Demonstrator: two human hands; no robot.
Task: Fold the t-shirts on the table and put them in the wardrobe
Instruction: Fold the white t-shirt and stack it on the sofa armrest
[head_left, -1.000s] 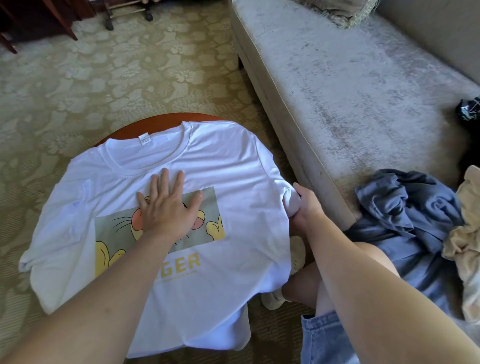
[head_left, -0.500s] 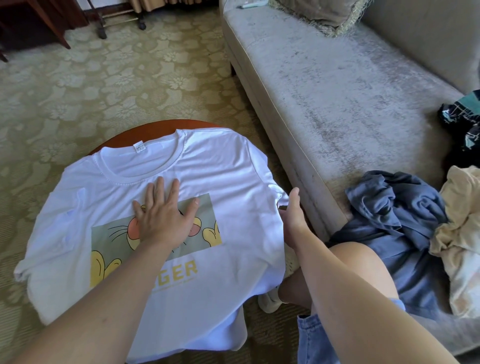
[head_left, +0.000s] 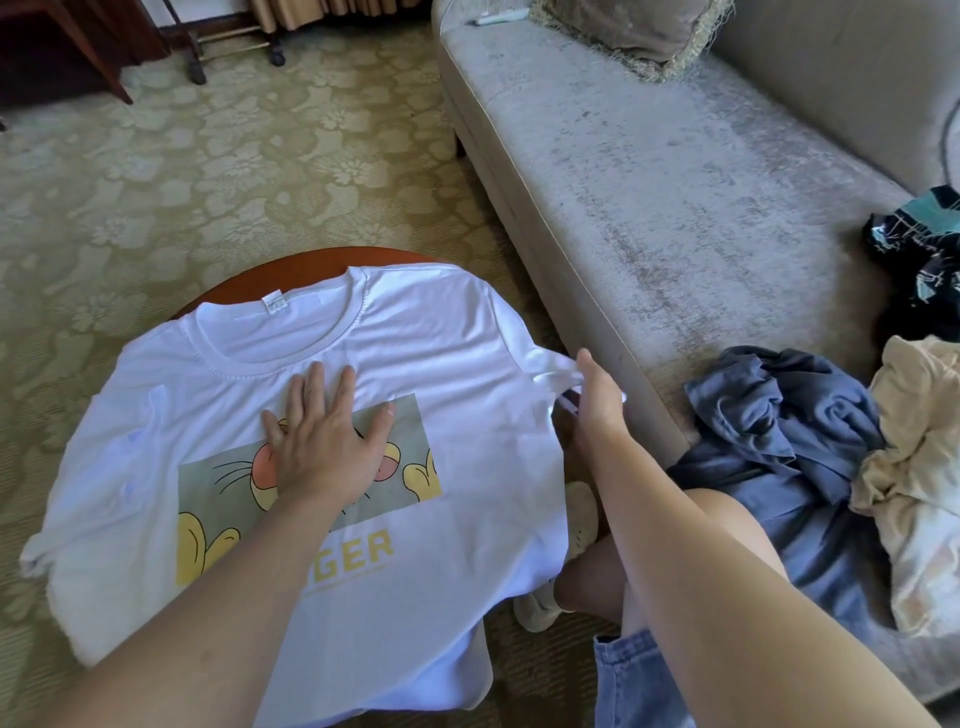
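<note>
At far left, floral-patterned carpet (head_left: 156, 208), with dark wooden furniture (head_left: 62, 47) in the top corner. Left of centre, a round red-brown table (head_left: 291, 273), only its far rim showing. Draped over it face-up, white t-shirt (head_left: 441, 364): collar and label toward the far side, cartoon print and yellow lettering on the chest, hem hanging off the near edge, one sleeve spilling off the left side.

Flat on the print, left hand (head_left: 327, 441), palm down, fingers straight and spread, pressing the cloth to the tabletop. Just right of the shirt's body, right hand (head_left: 597, 400), clear of the table edge and closed around the other sleeve (head_left: 550, 371), thumb up. Fingers mostly hidden behind the hand, so probably a pinch, exact grip hard to make out. Sleeve drawn out sideways, off the table.

Below that hand, a pale shoe (head_left: 579, 509) on the carpet, a bare knee and denim shorts (head_left: 628, 675). Further right, a long grey sofa (head_left: 649, 182), a fringed cushion (head_left: 623, 26) at its far end. On the near seat, a crumpled blue garment (head_left: 779, 415), touching a cream garment (head_left: 919, 467) at its right. Beyond these, toward the backrest, a dark patterned cloth (head_left: 919, 249).
</note>
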